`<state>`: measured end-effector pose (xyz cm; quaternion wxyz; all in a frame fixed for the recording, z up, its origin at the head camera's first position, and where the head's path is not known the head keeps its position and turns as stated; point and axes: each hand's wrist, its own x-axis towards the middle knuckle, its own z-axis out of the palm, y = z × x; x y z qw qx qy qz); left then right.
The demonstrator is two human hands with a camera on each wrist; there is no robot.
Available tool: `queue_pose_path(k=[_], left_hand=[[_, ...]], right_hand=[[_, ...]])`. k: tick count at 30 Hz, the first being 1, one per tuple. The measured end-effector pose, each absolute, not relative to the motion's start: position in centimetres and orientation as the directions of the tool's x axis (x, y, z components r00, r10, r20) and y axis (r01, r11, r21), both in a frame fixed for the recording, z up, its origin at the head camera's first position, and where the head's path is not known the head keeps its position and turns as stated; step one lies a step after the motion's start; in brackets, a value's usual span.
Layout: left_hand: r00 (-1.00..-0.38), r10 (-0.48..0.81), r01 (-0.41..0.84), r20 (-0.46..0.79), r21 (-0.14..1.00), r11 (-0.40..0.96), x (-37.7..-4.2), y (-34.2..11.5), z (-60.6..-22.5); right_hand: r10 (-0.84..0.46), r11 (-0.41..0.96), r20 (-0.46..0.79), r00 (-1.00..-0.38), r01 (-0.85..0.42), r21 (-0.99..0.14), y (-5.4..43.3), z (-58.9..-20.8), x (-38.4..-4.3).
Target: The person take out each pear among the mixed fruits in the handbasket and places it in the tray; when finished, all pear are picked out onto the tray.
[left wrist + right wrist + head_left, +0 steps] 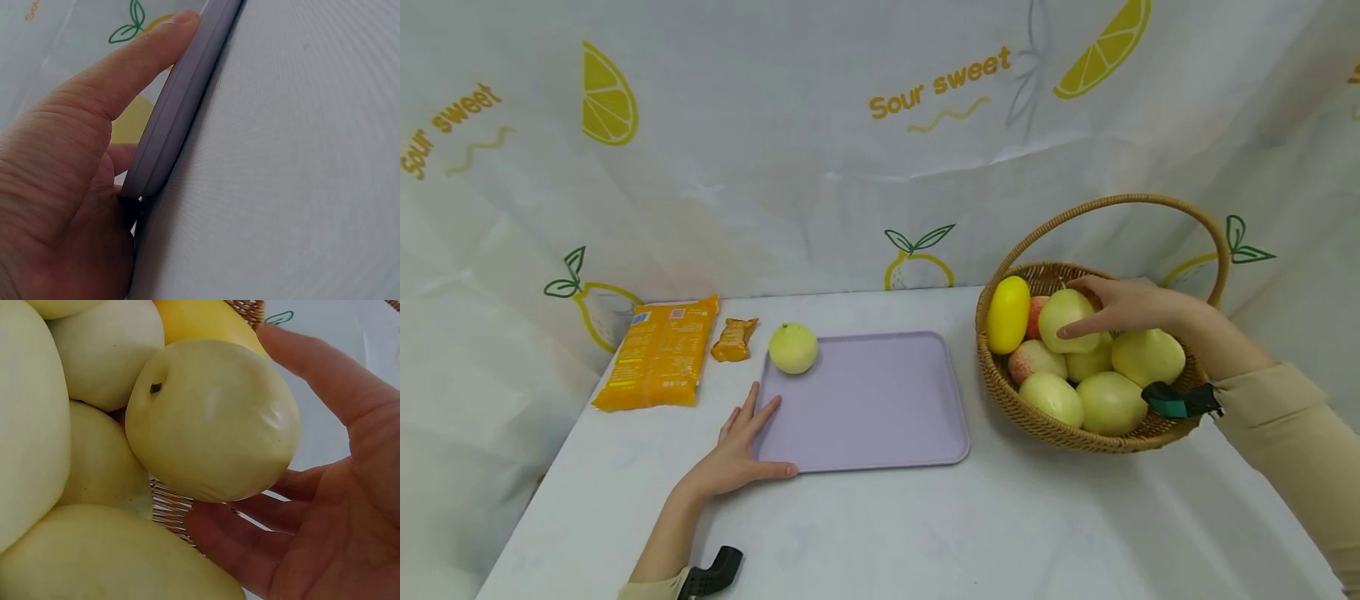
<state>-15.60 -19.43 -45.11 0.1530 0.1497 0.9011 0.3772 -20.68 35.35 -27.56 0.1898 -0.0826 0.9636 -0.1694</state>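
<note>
My left hand (733, 454) rests at the near left corner of a lilac tray (865, 400). Its thumb lies along the front rim, and the spread fingers reach over the left rim. One round pale-green pear (793, 348) sits at the tray's far left corner. Over at the right, my right hand (1131, 307) reaches into a wicker basket (1045, 429), around another round pale-green pear (212, 422) atop the fruit. In the right wrist view the fingers (231, 537) pass below and behind this pear, while the thumb (325, 369) stands off its far side.
Basket fruit includes a long yellow fruit (1008, 315), a reddish peach (1037, 362) and several pale-green fruits (1111, 403). The tall handle (1138, 198) arches over them. An orange snack bag (661, 354) and a small orange packet (734, 340) lie left of the tray.
</note>
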Motion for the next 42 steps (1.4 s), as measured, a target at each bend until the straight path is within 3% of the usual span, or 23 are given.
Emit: queue_pose_path(k=[10, 32, 42], left_hand=[[-0.911, 0.378, 0.153, -0.165, 0.717, 0.681, -15.6, -19.5, -45.2], [-0.911, 0.381, 0.160, -0.160, 0.713, 0.682, -15.6, -19.5, -45.1], [-0.912, 0.380, 0.162, -0.157, 0.710, 0.685, -15.7, -19.5, -45.3]], right_hand=[[-0.267, 0.895, -0.375, -0.888, -0.084, -0.438, 35.5, -28.8, -20.8], [-0.239, 0.926, -0.241, -0.941, -0.146, -0.348, 34.4, -28.3, -19.9], [-0.233, 0.914, -0.172, -0.957, -0.156, -0.374, 33.0, -27.3, -18.1]])
